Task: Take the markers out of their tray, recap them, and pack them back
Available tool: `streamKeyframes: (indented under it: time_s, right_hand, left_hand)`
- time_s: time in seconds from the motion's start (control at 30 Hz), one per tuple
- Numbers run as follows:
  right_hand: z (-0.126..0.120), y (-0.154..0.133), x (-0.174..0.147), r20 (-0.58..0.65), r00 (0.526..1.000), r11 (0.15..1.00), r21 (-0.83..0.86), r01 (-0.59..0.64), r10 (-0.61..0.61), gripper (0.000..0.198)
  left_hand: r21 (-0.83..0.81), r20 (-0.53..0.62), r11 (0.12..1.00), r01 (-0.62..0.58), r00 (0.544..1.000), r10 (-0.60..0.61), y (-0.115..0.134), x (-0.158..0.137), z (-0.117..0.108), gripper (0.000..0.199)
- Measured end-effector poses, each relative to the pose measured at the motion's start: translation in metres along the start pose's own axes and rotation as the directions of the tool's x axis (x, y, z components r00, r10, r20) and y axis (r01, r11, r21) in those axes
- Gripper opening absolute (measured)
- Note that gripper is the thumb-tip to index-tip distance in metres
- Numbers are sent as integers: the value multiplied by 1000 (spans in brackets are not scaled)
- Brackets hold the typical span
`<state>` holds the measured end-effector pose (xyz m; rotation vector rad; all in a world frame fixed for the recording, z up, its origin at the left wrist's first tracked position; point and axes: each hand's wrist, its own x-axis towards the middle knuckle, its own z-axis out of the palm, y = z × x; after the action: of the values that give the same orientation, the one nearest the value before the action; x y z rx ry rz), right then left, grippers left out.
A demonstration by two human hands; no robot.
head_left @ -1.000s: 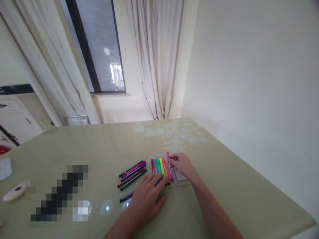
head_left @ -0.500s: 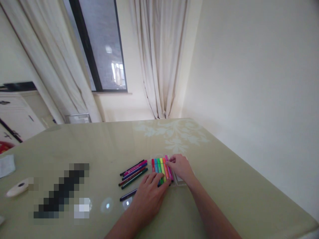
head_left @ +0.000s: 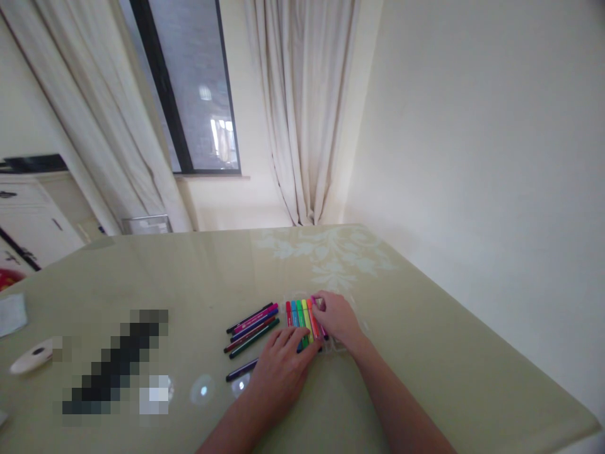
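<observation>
My left hand (head_left: 286, 356) lies with fingers stretched over the lower ends of a row of coloured markers in a clear plastic case (head_left: 336, 348). Red (head_left: 288, 310), blue (head_left: 293, 312), green (head_left: 299, 311), yellow (head_left: 305, 309) and orange (head_left: 311, 309) markers lie side by side there. At the right end of the row, the bent fingers of my right hand (head_left: 339, 320) pinch a pink marker (head_left: 325, 333), hiding its middle. Beside my left wrist lies a dark purple marker (head_left: 241, 371), partly covered by the hand.
Several loose markers (head_left: 253, 332) lie grouped left of the case on the table (head_left: 449, 378). Further left are a pixelated dark object (head_left: 116, 362), a white oval object (head_left: 35, 357) and a pale cloth or paper (head_left: 12, 313). A wall (head_left: 496, 157) borders the right side.
My right hand has shifted slightly left, and its fingers now cover more of the pink marker. My left hand stays nearly still over the row.
</observation>
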<state>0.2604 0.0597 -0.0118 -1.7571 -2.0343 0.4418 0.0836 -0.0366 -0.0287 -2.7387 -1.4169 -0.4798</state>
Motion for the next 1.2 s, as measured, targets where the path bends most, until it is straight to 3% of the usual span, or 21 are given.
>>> streamKeyframes:
  time_s: [0.3, 0.57, 0.77, 0.97, 1.1, 1.2]
  right_hand:
    - [-13, -8, -9, 49, 999, 999, 29, -20, 19, 11]
    - [-28, 8, -9, 206, 963, 984, 74, 160, -172, 25]
    - [-22, 15, -6, 192, 979, 998, 27, 58, -62, 28]
    - [-18, 12, -8, 152, 978, 984, 121, 127, -145, 27]
    - [-14, 3, -9, 107, 983, 982, 135, 135, -150, 24]
    - [-11, -1, -8, 106, 987, 985, 133, 109, -124, 26]
  left_hand:
    - [32, -4, 999, -5, 1000, 5, -2, -2, 7, 59]
    - [37, 21, 999, 1, 1000, -2, -2, -3, 9, 62]
    - [32, 2, 999, 2, 1000, -2, -3, -3, 10, 61]
    - [43, -24, 999, -8, 1000, 9, -7, 2, 9, 51]
    - [1, -122, 995, 97, 988, -96, -24, 4, 1, 33]
    - [14, -201, 942, 335, 924, -326, -47, 0, -10, 30]
